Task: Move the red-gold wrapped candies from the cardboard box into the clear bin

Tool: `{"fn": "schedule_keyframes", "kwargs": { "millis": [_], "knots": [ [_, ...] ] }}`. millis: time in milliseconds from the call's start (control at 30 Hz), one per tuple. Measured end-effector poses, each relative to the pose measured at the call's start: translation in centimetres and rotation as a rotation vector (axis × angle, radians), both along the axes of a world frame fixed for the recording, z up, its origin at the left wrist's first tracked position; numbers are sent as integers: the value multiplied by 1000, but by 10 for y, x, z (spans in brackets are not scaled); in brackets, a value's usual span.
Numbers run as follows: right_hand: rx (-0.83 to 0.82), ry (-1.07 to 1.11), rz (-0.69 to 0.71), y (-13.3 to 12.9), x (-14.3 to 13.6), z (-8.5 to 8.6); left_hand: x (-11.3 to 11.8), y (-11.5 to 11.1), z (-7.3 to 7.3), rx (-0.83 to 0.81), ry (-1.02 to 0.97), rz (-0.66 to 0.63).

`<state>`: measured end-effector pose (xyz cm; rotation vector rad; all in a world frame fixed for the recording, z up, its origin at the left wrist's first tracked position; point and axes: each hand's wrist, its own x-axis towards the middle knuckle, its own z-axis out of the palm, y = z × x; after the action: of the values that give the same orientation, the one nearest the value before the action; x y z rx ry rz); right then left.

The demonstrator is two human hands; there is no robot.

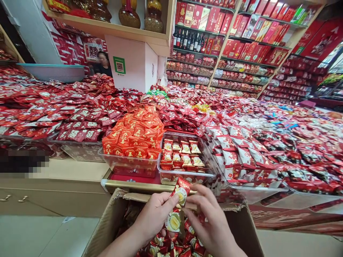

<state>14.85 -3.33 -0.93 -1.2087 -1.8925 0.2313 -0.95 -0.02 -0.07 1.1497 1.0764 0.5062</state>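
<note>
Over an open cardboard box of red and gold wrapped candies, my left hand pinches small durian candy packets between thumb and fingers. A second packet with a durian picture hangs just below the first, by the same fingers. My right hand is beside the packets on the right, its fingers apart and curved toward them, with nothing seen held in it. Just beyond stands a clear plastic bin with rows of the same candy.
An orange candy bin is left of the durian bin, and a white-and-red packet bin is to its right. Candy heaps cover the display behind. A white pillar and a blue basket stand farther back. A person is partly visible there.
</note>
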Motion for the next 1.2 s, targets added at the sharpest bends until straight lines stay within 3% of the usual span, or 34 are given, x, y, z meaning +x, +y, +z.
{"fn": "schedule_keyframes", "kwargs": {
  "millis": [100, 233, 333, 433, 567, 667, 767, 900, 1200],
  "knots": [
    [37, -187, 133, -2, -1, 0, -2, 0, 3, 5, -11, -45],
    [153, -327, 142, 2, 2, -3, -7, 0, 8, 67, -25, -42],
    [202, -310, 153, 19, 3, 11, -11, 1, 8, 108, -82, 17],
    [244, -296, 67, 58, -3, 39, -14, 4, 6, 103, -128, 102],
    [-7, -573, -158, 132, -14, 62, -14, 8, 1, 121, -88, 97],
    [-101, -676, -198, 176, -16, 55, -14, 7, -2, 185, -47, 83],
    [-152, -734, -194, 195, -12, 39, -14, 5, -3, 221, -30, 69],
    [-202, -814, -160, 198, -7, 26, -14, 4, 1, 217, -34, 52],
    [-246, -876, -152, 201, -10, 25, -14, 5, -3, 253, -23, 48]
  ]
}}
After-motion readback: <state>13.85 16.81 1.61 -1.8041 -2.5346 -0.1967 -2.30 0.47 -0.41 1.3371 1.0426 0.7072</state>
